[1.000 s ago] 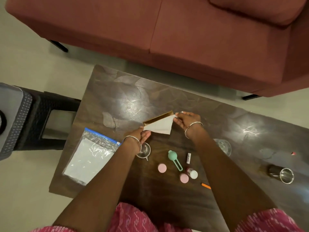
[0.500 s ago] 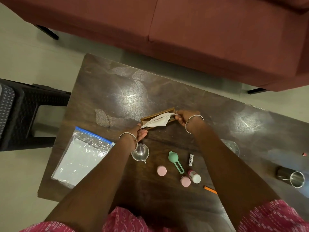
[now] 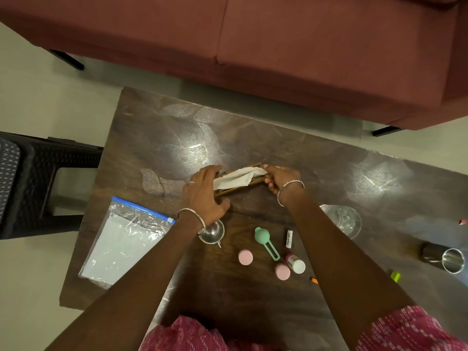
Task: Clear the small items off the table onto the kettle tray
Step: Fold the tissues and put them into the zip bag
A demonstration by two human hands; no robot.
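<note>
Fingers of both hands close on the two ends of a small wooden tray (image 3: 238,184) that lies on the dark table (image 3: 253,138), a white cloth (image 3: 236,179) draped along its length. The left hand (image 3: 205,196) lies palm-down over the tray's left end, fingers curled around it; the right hand (image 3: 279,179) pinches the right end, fingertips touching both wood and cloth. Just behind the left wrist a small steel funnel (image 3: 212,233) sits partly hidden by the forearm. Nearer the body, between the two forearms, lie a green scoop (image 3: 266,241), two pink caps (image 3: 245,257), a little white-capped bottle (image 3: 295,264) and a white labelled stick (image 3: 289,238), all well apart from the fingers. An orange piece (image 3: 314,280) peeks out from under the right forearm. Right of that arm stand a clear glass (image 3: 342,220) and a tipped steel cup (image 3: 445,257); left of the left arm lies a zip bag (image 3: 126,236). No kettle is in view.
</note>
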